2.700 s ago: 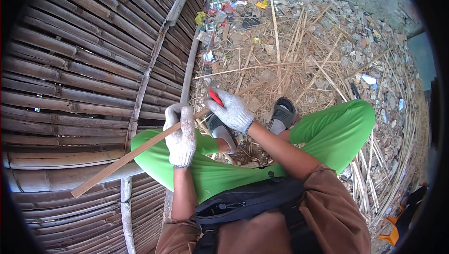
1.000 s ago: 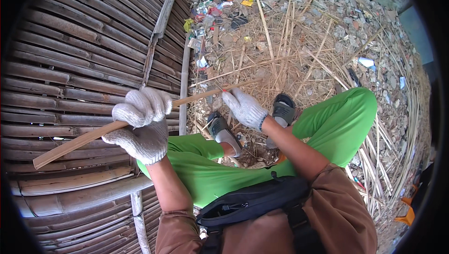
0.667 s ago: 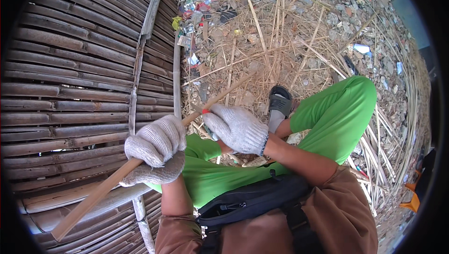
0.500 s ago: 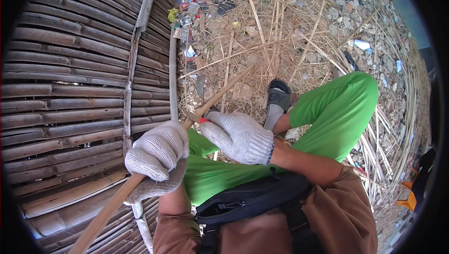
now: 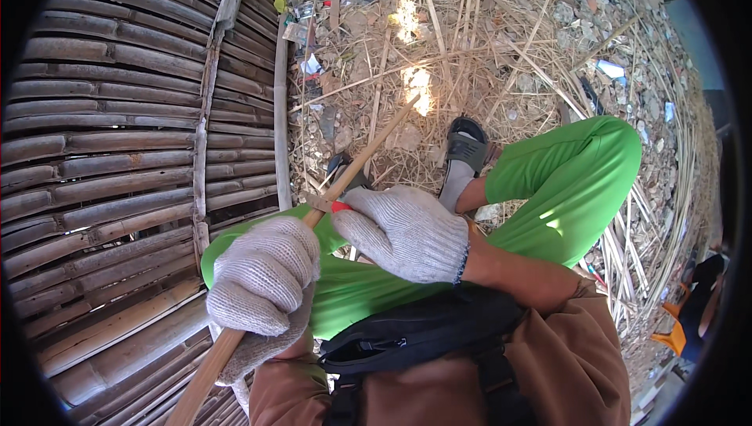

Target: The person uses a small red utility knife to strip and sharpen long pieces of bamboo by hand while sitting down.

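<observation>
A long, light-brown bamboo strip (image 5: 362,161) slants from the lower left up toward the middle of the ground. Its lower part is wrapped in my left hand (image 5: 265,281), which wears a grey-white knitted glove with fingers curled closed. My right hand (image 5: 407,234), gloved the same way, is closed around a small knife (image 5: 341,206) with a red handle. Most of that handle is hidden in the glove. Its short, dull blade lies across the strip just beyond my left hand.
A slatted bamboo platform (image 5: 110,144) fills the left side. Straw, shavings and litter (image 5: 501,42) cover the ground ahead, with long thin strips (image 5: 638,246) piled at the right. My green-trousered legs (image 5: 572,183) are bent around the work, and a black waist bag (image 5: 423,328) rests at my lap.
The strip has shifted slightly to the right at its lower end, and its far tip is a little higher and further left. Bright sunlit patches now show on the ground. Both hands keep their grip.
</observation>
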`<action>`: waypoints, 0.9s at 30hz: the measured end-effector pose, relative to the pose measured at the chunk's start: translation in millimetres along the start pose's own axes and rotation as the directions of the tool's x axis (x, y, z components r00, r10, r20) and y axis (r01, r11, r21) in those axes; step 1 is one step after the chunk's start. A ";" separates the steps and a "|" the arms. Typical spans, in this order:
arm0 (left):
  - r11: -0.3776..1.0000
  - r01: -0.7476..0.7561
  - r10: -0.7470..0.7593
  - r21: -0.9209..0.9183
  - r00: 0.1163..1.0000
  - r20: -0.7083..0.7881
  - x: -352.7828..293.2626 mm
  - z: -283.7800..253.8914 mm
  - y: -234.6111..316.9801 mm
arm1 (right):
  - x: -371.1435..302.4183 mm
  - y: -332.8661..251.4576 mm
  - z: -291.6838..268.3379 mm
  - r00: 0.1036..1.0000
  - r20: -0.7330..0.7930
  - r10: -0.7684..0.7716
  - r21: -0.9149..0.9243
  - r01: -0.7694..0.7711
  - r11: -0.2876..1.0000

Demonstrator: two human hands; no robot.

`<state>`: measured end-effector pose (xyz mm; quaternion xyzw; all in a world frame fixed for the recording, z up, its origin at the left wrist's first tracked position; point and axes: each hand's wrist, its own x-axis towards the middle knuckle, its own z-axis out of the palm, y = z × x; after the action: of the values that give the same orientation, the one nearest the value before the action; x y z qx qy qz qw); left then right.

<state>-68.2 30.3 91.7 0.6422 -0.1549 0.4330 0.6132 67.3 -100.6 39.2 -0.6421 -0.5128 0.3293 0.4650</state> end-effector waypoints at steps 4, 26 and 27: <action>1.000 -0.003 0.003 0.013 0.998 0.058 2.2 -2.3 4.7 | 4.1 32.2 -0.7 0.993 0.011 0.117 -0.051 -0.117 0.992; 0.999 0.045 -0.045 0.002 0.999 0.015 -4.3 0.6 6.8 | -0.8 -1.9 -8.1 0.994 0.070 0.081 0.033 -0.083 0.996; 0.999 0.049 -0.049 -0.004 0.999 -0.016 -5.6 4.4 7.8 | -0.7 0.8 -5.5 0.994 0.070 0.079 0.031 -0.081 0.996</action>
<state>-75.5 22.9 93.2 0.6413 -0.1347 0.4228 0.6260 72.3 -102.7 40.4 -0.6426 -0.4968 0.3782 0.4441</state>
